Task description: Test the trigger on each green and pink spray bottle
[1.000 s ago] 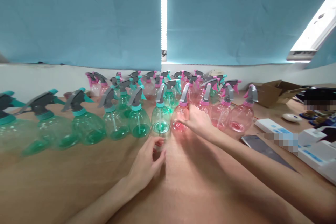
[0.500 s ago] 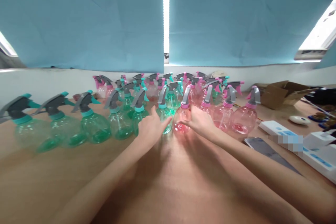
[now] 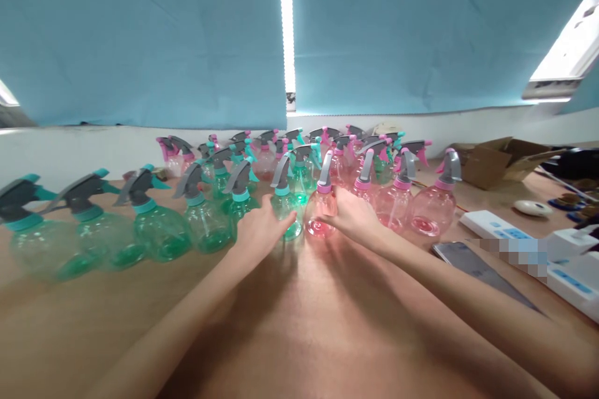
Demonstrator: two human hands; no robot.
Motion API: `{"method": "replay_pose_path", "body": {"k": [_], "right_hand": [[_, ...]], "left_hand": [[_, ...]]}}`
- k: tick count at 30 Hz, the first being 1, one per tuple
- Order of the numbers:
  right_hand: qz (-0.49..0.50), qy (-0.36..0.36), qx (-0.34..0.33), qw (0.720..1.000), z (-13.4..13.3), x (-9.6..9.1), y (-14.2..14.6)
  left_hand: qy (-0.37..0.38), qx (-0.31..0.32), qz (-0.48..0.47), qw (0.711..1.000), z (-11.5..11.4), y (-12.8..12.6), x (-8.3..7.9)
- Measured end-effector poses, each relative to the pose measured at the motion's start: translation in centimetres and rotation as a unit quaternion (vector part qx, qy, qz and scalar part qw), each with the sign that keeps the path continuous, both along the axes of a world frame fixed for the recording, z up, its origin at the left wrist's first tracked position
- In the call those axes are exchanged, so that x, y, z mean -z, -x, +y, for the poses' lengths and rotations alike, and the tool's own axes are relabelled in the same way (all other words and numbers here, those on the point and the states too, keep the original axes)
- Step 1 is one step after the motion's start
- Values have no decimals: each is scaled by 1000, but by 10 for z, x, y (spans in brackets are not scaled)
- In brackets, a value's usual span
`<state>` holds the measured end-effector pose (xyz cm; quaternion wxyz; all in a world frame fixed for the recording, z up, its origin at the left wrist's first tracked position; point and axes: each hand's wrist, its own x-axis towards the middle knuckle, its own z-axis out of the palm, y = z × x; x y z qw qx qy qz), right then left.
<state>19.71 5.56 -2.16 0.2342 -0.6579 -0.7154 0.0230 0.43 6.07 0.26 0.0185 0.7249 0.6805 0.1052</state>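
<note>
My left hand (image 3: 259,224) is at a clear green spray bottle (image 3: 286,206) with a grey and teal trigger head, its thumb across the front and its other fingers mostly hidden at the left side. A clear pink spray bottle (image 3: 319,215) stands just right of it, and my right hand (image 3: 354,215) closes round its right side, thumb in front. Both bottles rest upright on the wooden table (image 3: 299,318). More green bottles (image 3: 161,230) line up to the left, more pink ones (image 3: 431,211) to the right.
Behind the front row stand several more green and pink spray bottles (image 3: 264,159). On the right lie a phone (image 3: 482,271), a white power strip (image 3: 500,230) with plugs, a computer mouse (image 3: 532,208) and an open cardboard box (image 3: 491,165). Blue blinds (image 3: 140,37) hang at the back.
My left hand has closed in on the green bottle, its raised finger now lowered behind it. The right hand stays at the pink bottle. The view has shifted slightly.
</note>
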Motion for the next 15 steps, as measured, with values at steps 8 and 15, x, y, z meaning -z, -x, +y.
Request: {"method": "replay_pose_path", "body": {"k": [8,15], "right_hand": [[37,-28,-41,998,-8,6,-2],[92,-89,-34,991,-44,7,-38]], "left_hand": [[7,2,0,1000,0,-1,-3],[17,-5,14,1000,-16,-1,-5]]}}
